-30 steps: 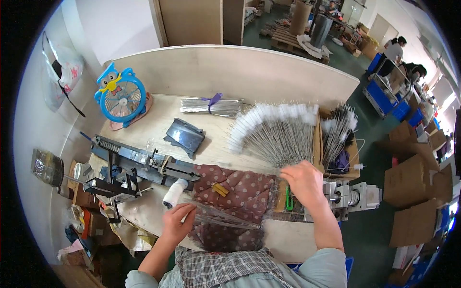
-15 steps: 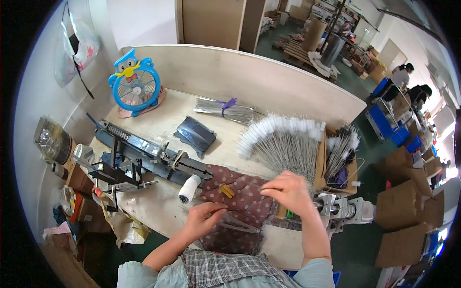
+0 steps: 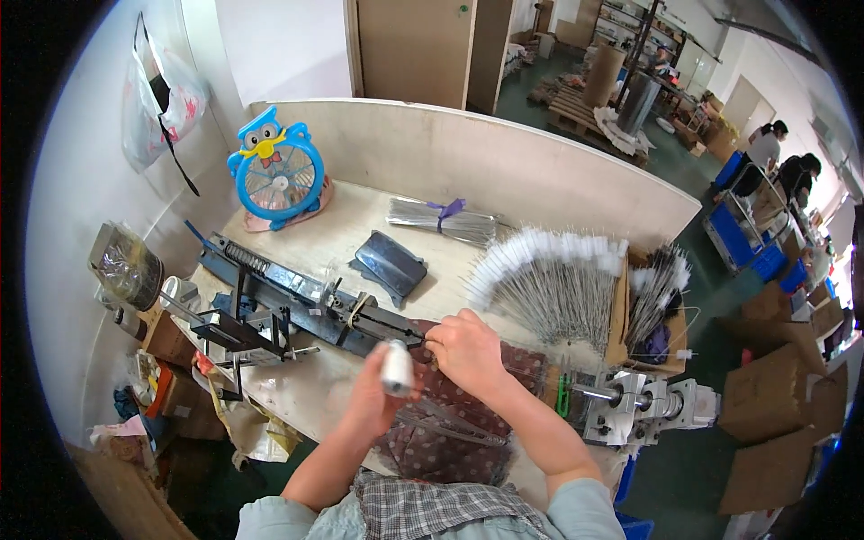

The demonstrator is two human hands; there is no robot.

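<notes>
My left hand (image 3: 367, 396) is wrapped round a spool of white thread (image 3: 396, 367), slightly blurred and tilted. Close beside it, my right hand (image 3: 468, 353) has its fingertips pinched together at the near end of a long black metal fixture (image 3: 310, 301); whatever is between them is too small to make out. Beneath both hands lies a brown polka-dot padded cloth (image 3: 459, 454), with several thin wires (image 3: 450, 423) across it.
White-tipped wire brushes (image 3: 549, 279) fan out at the back right, beside a cardboard box (image 3: 670, 360) of more. A metal machine (image 3: 648, 400) stands at the right edge. Farther back are a tied wire bundle (image 3: 441, 219), a dark tray (image 3: 389, 265) and a blue fan (image 3: 279, 180).
My hands have come together at the fixture's end, the right moving left. My left hand has taken hold of the spool. The small yellow piece on the cloth is now hidden. The whole view has shifted slightly.
</notes>
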